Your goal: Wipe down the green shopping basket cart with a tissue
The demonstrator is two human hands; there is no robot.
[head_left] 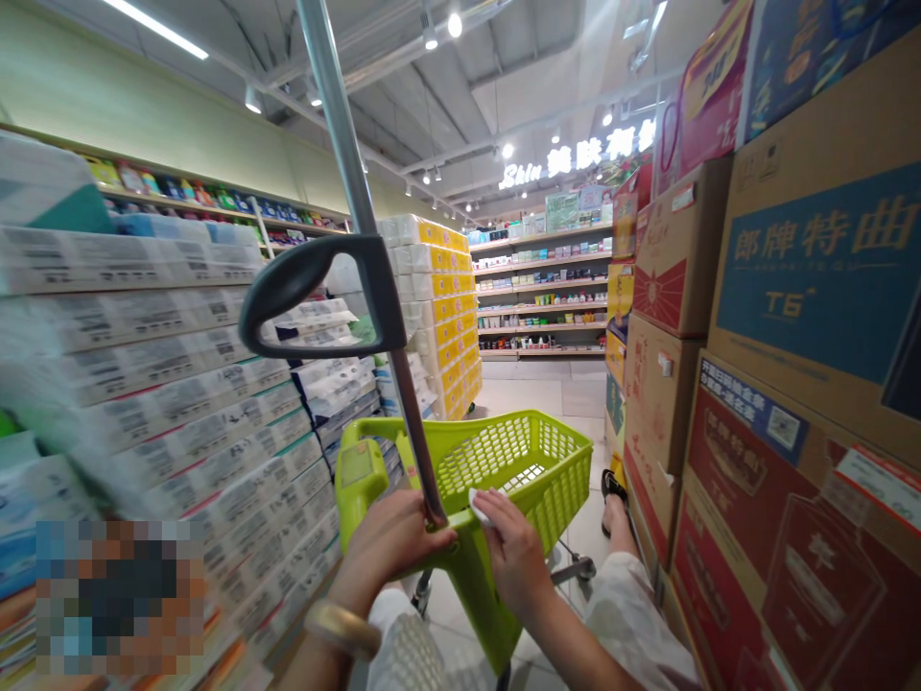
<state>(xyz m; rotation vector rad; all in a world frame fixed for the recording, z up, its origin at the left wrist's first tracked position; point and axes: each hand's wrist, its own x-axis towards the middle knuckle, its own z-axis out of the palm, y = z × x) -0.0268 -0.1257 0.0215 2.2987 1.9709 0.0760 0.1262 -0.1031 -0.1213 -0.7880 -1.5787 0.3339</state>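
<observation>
A lime-green plastic shopping basket on wheels (554,480) stands in front of me in a shop aisle. Its metal pull rod (374,250) rises from the near rim, with a dark grey loop handle (317,293) partway up. My left hand (392,552), with a bangle on the wrist, is closed round the base of the rod. My right hand (514,547) presses a small white cloth or wipe (479,506) against the basket's near rim, fingers closed on it. The basket looks empty inside.
Stacked packs of tissue paper (187,413) wall the left side. Cardboard boxes (791,384) are piled high on the right. A yellow-and-white stack of packs (438,307) stands ahead, with product shelves (547,288) beyond. My sandalled foot (615,499) rests on the tiled floor (554,393).
</observation>
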